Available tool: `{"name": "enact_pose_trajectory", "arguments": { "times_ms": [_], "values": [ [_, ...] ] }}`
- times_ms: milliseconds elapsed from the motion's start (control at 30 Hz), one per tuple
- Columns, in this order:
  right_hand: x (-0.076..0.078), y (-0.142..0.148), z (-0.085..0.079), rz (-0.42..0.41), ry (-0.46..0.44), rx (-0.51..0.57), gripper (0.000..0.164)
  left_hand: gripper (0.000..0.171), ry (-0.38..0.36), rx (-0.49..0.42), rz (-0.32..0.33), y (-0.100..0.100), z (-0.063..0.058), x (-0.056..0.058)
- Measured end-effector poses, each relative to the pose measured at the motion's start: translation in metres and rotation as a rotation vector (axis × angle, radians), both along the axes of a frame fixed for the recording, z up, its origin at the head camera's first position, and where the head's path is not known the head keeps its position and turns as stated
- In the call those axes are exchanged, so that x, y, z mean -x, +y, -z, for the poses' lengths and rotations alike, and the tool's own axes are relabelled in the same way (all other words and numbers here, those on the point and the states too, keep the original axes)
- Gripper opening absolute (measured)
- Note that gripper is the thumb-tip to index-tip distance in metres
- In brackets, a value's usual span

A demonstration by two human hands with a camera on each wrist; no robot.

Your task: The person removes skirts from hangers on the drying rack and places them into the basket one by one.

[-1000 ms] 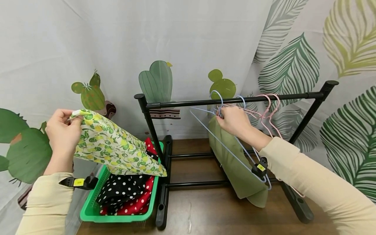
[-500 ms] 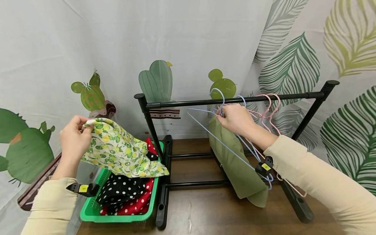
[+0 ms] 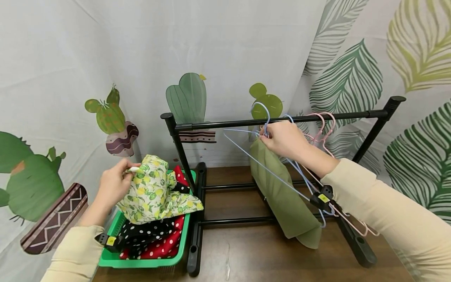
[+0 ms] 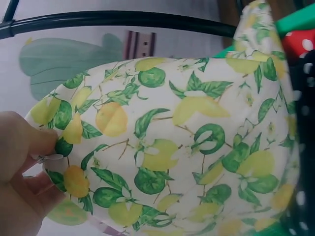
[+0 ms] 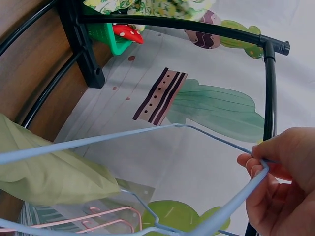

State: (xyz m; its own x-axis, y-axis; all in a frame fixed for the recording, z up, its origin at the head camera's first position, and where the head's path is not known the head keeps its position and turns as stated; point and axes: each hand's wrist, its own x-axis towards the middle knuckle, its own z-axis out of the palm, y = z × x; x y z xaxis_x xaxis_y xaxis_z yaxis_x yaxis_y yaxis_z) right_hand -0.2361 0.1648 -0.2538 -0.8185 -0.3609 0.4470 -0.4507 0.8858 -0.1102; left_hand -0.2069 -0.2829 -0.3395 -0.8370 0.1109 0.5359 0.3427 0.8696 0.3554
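Pinching lemon-print cloth (image 3: 149, 192) left, blue hanger (image 5: 74, 143) right, seemingly unhooked.

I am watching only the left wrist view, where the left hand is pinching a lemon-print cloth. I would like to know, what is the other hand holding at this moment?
Observer: The right hand pinches a blue hanger close to the base of its hook.
Operator: Thank you. Is there some garment below the rail? My picture does not show me one.
Observer: Yes, a green garment hangs there, beneath the right hand.
Operator: And are there hangers of another colour, which I am not seeing?
Observer: Yes, pink hangers are hooked over the rail, farther to the person's right.
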Motion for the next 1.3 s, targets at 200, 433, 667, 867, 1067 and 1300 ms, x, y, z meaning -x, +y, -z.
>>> {"name": "enact_pose_trajectory", "arguments": {
  "times_ms": [200,433,667,867,1067,1300],
  "values": [
    [-0.004,0.001,-0.005,0.002,-0.023,0.006,0.016,0.023,-0.118,0.025,0.026,0.000,0.028,-0.004],
    [-0.008,0.005,-0.007,0.002,-0.042,0.008,0.018,0.025,-0.185,0.103,0.027,0.003,0.058,-0.011],
    [-0.012,0.009,-0.011,-0.004,-0.048,0.001,0.017,0.026,-0.276,0.122,0.013,0.004,0.079,-0.015],
    [-0.016,0.013,-0.016,-0.014,-0.041,-0.004,0.023,0.027,-0.362,0.146,0.027,0.008,0.093,-0.019],
    [-0.019,0.016,-0.018,-0.021,-0.006,-0.013,0.023,0.025,-0.435,0.137,0.026,0.013,0.106,-0.022],
    [-0.028,0.023,-0.021,-0.023,0.020,-0.010,0.037,0.023,-0.497,0.150,0.044,0.018,0.114,-0.023]
  ]
}}
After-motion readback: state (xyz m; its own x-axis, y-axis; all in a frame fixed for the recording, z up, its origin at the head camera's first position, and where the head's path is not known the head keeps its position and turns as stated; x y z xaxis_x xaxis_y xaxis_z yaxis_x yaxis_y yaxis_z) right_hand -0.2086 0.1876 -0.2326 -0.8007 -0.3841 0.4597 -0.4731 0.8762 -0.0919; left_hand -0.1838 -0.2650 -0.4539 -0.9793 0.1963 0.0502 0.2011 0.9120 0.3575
